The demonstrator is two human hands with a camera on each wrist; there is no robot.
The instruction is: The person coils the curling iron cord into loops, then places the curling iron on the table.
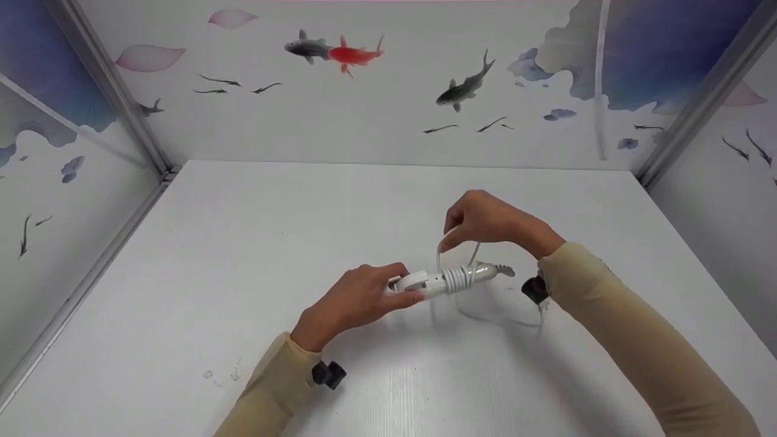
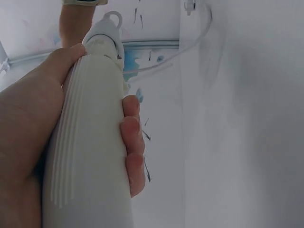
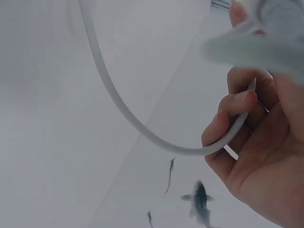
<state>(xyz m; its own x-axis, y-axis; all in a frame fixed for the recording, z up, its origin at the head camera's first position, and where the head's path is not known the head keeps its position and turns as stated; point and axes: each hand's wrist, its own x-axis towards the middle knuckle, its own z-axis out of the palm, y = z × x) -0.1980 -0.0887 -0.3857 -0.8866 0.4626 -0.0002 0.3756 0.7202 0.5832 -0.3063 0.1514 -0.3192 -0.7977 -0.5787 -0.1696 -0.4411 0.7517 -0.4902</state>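
My left hand (image 1: 358,297) grips a white handheld electric appliance (image 2: 90,142) whose exact kind I cannot tell. In the left wrist view, its smooth body has fine grooves along one side and a small hanging loop at the far end. Several turns of white cord (image 1: 458,280) are wound round its narrower part, near a ribbed grey tip (image 1: 505,269). Above and to the right, my right hand (image 1: 485,218) holds a length of this cord between curled fingers; the right wrist view shows the cord (image 3: 128,114) hanging in a curve from them.
A loose loop of cord hangs low over the white table (image 1: 255,243), leading to a small white end piece (image 2: 190,6), perhaps the plug. White panels with painted fish (image 1: 464,91) stand at the back and sides. Small marks (image 1: 208,374) lie at the table's front left.
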